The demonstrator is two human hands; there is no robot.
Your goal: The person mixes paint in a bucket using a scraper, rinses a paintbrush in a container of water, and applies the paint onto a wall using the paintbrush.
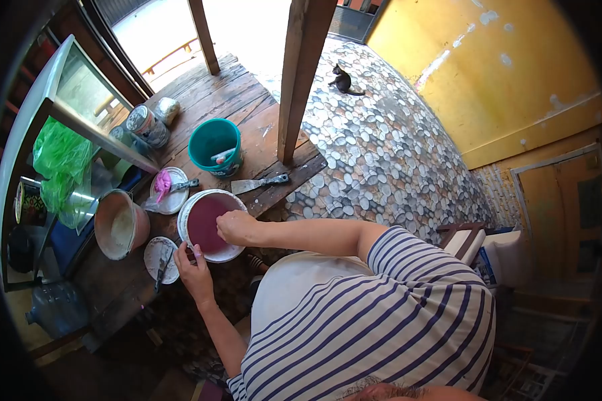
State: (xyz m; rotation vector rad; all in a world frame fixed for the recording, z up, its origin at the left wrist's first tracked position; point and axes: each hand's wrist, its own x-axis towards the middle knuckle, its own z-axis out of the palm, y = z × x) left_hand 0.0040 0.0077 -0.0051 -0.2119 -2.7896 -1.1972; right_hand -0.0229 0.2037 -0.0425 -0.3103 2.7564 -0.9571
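A white bucket (233, 253) with purplish-pink contents stands at the near edge of the wooden table. Over its opening is my right hand (239, 228), its fingers closed; whatever they hold, if anything, is hidden. My left hand (194, 265) touches the bucket's near-left rim, its fingers apart. Just left of that hand lies a white lid (155, 250) with a putty knife (161, 271) on it. Behind the bucket are another white lid (178, 198) with a pink item (162, 184) and a wide scraper (247, 184).
A teal bucket (197, 144), a pale pink bucket (139, 225) and paint cans (147, 127) stand on the table (247, 100). A wooden post (299, 87) rises at its right edge. Green plastic bags (60, 160) hang left. A black cat (342, 80) sits on the pebble-patterned floor.
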